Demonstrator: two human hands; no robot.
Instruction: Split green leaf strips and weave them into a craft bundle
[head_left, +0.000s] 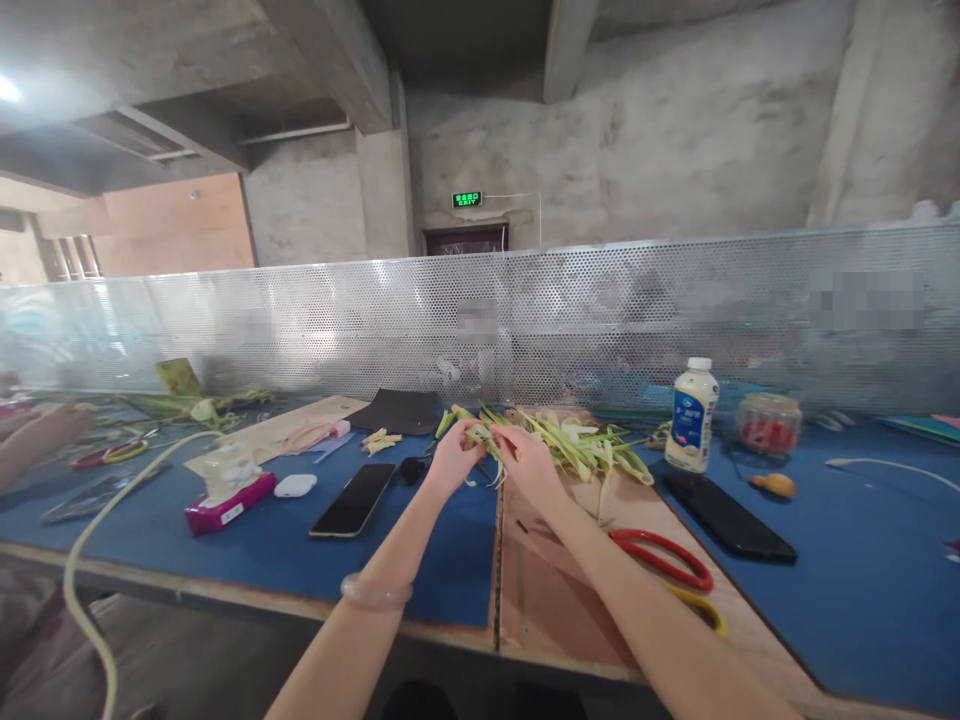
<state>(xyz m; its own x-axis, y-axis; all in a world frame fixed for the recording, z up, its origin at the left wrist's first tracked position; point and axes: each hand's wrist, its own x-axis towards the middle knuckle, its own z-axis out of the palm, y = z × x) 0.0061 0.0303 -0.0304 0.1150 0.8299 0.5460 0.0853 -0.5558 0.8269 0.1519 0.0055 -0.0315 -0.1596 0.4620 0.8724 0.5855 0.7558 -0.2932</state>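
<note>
Both of my hands meet over the table, fingers pinched together. My left hand (456, 456), below a pale bracelet (376, 592), grips a piece of green, leafy strip (480, 432) that looks like husk. Close beside it, my right hand (527, 462) pinches the same strip; the fingertips partly hide it. Right behind my right hand spreads a loose pile of green and pale yellow leaf strips (581, 440). Scissors with red and yellow handles (664, 557) lie on the bare wooden board, partly covered by my right forearm.
A white bottle (691, 420), a lidded jar (769, 424) and a black phone (729, 516) are at right. Left lie another phone (354, 500), a white earphone case (295, 486) and a pink tissue pack (230, 500). A perforated metal screen (360, 330) stands behind. Another person's hand (56, 430) is far left.
</note>
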